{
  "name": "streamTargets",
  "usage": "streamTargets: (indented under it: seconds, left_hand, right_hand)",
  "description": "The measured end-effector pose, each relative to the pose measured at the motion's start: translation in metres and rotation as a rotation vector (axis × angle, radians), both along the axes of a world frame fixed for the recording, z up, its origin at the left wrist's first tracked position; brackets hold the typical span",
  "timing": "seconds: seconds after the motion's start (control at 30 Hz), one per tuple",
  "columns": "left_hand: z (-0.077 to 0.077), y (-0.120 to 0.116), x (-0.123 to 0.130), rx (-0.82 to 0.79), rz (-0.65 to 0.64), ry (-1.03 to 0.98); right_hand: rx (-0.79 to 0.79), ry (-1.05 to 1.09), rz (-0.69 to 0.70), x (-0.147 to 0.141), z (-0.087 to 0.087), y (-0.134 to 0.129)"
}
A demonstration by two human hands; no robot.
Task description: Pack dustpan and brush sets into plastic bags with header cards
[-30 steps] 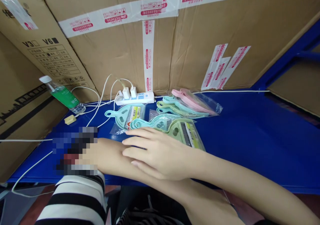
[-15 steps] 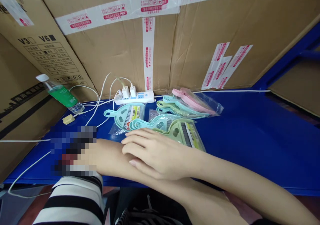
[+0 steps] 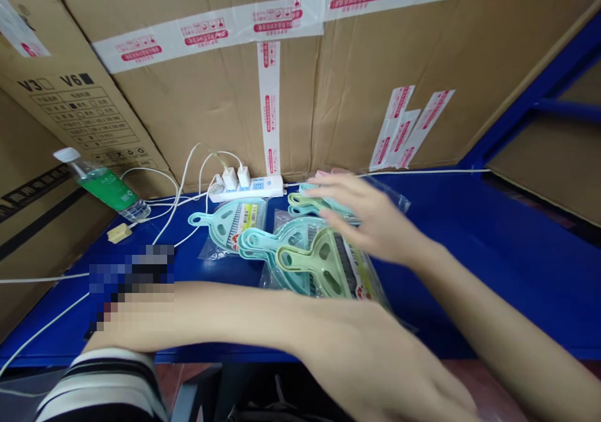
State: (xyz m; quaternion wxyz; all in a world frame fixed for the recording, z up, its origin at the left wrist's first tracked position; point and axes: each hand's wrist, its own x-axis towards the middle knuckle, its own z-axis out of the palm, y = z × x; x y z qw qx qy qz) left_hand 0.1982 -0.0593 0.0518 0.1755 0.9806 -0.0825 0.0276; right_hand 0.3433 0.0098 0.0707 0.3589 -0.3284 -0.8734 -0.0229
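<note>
My right hand [image 3: 369, 218] is open, fingers stretched to the left over the far pile of bagged dustpan-and-brush sets. It partly hides a pink dustpan [image 3: 328, 173] at the back; whether it touches the pile I cannot tell. Nearer lie a green dustpan set [image 3: 323, 265], a light blue dustpan set [image 3: 263, 240] and, to the left, another blue dustpan set [image 3: 225, 221], all in clear plastic. My left arm crosses low in front, and my left hand [image 3: 389, 362] is at the lower right, blurred, with its fingers not readable.
On the blue table [image 3: 451, 221] a white power strip [image 3: 248, 188] with chargers stands against the cardboard wall [image 3: 211, 109]. A green-labelled bottle [image 3: 106, 187] leans at the left, among white cables. A pixelated patch covers something by my left forearm.
My right hand has lifted off my left forearm and moved forward and right to the far pile. My left hand now shows at lower right. The view has shifted slightly.
</note>
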Motion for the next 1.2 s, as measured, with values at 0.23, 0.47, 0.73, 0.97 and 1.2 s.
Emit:
streamTargets:
  seconds: [0.23, 0.47, 0.73, 0.97, 1.2]
  left_hand:
    - [0.05, 0.161, -0.037, 0.032, 0.83, -0.091]
    - [0.01, 0.22, -0.032, -0.17, 0.596, 0.336]
    - [0.001, 0.227, -0.011, -0.18, 0.497, 0.31]
    - [-0.006, 0.24, 0.04, -0.071, 0.536, 0.298]
    - [-0.004, 0.235, 0.066, 0.11, 0.713, 0.2]
  right_hand:
    - [-0.186, -0.019, -0.305, 0.124, -0.058, 0.05]
    - [-0.264, -0.137, -0.189, 0.111, -0.074, 0.045]
    - [-0.305, -0.212, -0.328, 0.116, -0.066, 0.032]
    - [-0.43, -0.368, -0.683, 0.133, -0.053, 0.017]
    - [-0.443, -0.379, -0.853, 0.147, -0.056, 0.024]
